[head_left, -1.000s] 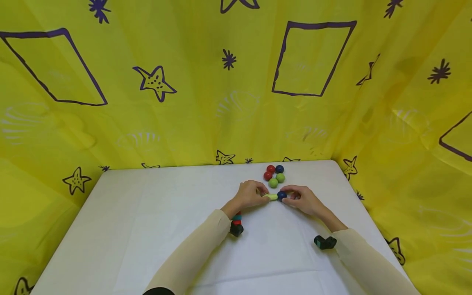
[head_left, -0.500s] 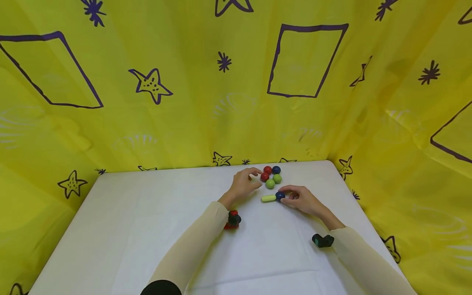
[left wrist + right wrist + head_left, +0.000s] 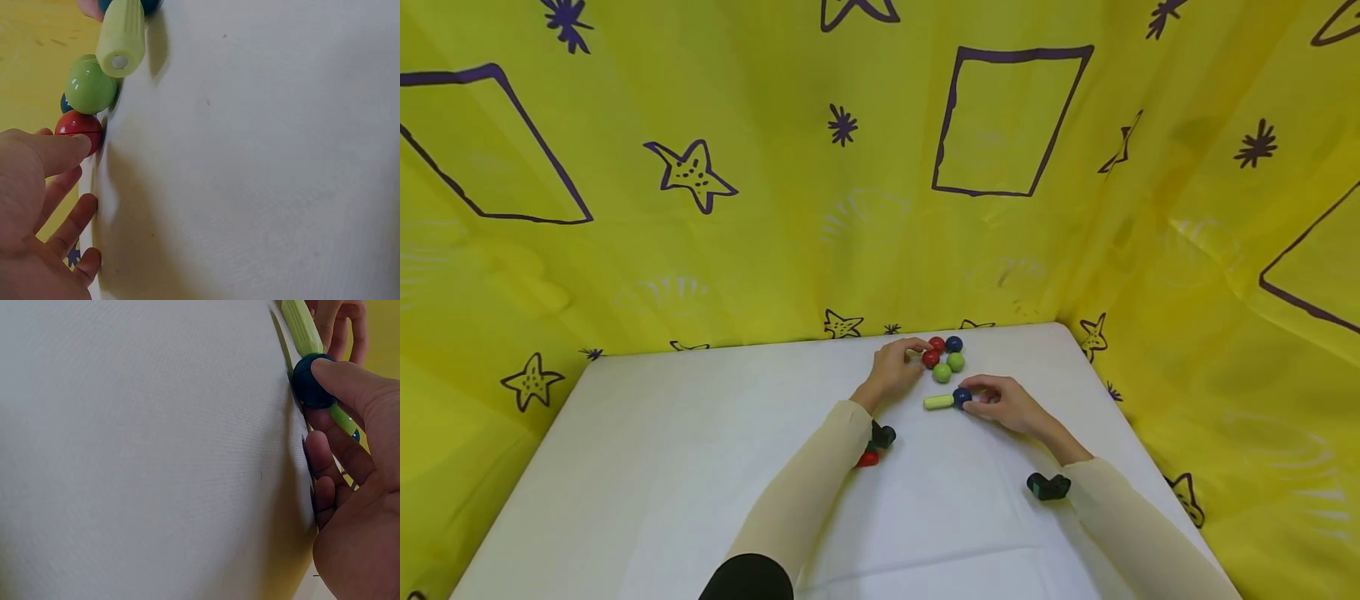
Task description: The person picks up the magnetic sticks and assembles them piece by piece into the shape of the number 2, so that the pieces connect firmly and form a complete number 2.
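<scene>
My right hand [image 3: 1006,402] pinches a dark blue ball [image 3: 312,381] between thumb and fingers. A pale yellow-green grooved rod [image 3: 937,402] sticks out of that ball to the left, its near end showing a small round whitish centre in the left wrist view. My left hand [image 3: 893,368] is at the cluster of balls farther back, its thumb and index finger around the nearer red ball [image 3: 78,128]. The thumb tip lies on the ball's face, while the other fingers spread loosely below it.
Beside the gripped ball sit another red ball [image 3: 937,343], a dark blue ball [image 3: 954,344] and two green balls [image 3: 942,373]. The white-covered table [image 3: 700,467] ends at a yellow patterned curtain [image 3: 775,250] behind. Dark cameras [image 3: 1048,487] sit at both wrists.
My left hand has let go of the yellow-green rod and moved back to the red ball, taking it between thumb and index finger. The right hand still holds the blue ball with the rod.
</scene>
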The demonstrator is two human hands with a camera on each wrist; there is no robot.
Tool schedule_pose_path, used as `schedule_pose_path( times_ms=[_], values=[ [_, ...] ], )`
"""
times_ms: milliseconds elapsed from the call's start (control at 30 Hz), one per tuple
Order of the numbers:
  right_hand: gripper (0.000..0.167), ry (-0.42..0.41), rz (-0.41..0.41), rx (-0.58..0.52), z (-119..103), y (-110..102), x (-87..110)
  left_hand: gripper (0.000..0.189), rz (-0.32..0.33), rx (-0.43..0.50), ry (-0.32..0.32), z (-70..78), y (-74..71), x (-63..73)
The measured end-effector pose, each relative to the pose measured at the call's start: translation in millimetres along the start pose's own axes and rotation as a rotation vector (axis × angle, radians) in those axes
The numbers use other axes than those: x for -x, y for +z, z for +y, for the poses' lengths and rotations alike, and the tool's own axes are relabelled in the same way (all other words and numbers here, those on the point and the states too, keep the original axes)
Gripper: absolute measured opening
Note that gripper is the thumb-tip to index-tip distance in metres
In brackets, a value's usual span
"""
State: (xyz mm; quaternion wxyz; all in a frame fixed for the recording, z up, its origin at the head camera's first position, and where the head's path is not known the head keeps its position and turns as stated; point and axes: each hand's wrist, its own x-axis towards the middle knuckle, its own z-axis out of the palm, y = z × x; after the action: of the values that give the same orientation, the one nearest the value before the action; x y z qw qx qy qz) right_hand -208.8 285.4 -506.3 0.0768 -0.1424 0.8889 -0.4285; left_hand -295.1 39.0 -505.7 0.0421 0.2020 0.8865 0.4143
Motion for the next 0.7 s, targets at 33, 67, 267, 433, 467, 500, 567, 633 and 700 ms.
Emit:
schedule_pose_path(
  times_ms=[33, 67, 267, 433, 467, 500, 567, 633, 700],
  values=[
    [0.037, 0.004, -0.001, 0.000, 0.1, 0.0, -0.1, 0.033, 0.003, -0.003, 0.004, -0.4, 0.7, -0.5],
    [0.037, 0.008, -0.002, 0.000, 0.3, -0.1, -0.1, 0.033, 0.006, -0.006, 0.005, -0.7, 1.4, -0.8],
    [0.037, 0.010, -0.003, -0.002, 1.7, -0.2, 0.1, 0.030, 0.020, -0.009, -0.002, 1.4, 3.9, -0.9],
    [0.037, -0.003, 0.001, -0.009, 2.5, 0.0, 0.4, 0.031, 0.036, -0.018, -0.010, 3.4, 6.0, -1.3],
    [0.036, -0.005, 0.002, -0.012, 2.3, 0.2, 0.5, 0.031, 0.040, -0.022, -0.010, 3.1, 6.6, -1.8],
    [0.036, -0.005, 0.003, -0.014, 2.1, 0.3, 0.6, 0.031, 0.044, -0.027, -0.008, 2.6, 7.2, -2.3],
    [0.036, -0.005, 0.004, -0.014, 1.7, 0.6, 0.8, 0.031, 0.050, -0.030, -0.002, 1.6, 8.5, -3.2],
    [0.036, -0.002, 0.005, -0.014, 2.0, 0.8, 0.7, 0.030, 0.053, -0.035, 0.003, 0.7, 9.3, -4.0],
    [0.036, 0.002, 0.006, -0.013, 2.1, 0.3, 0.6, 0.029, 0.056, -0.035, 0.007, 1.2, 9.3, -4.4]
  ],
)
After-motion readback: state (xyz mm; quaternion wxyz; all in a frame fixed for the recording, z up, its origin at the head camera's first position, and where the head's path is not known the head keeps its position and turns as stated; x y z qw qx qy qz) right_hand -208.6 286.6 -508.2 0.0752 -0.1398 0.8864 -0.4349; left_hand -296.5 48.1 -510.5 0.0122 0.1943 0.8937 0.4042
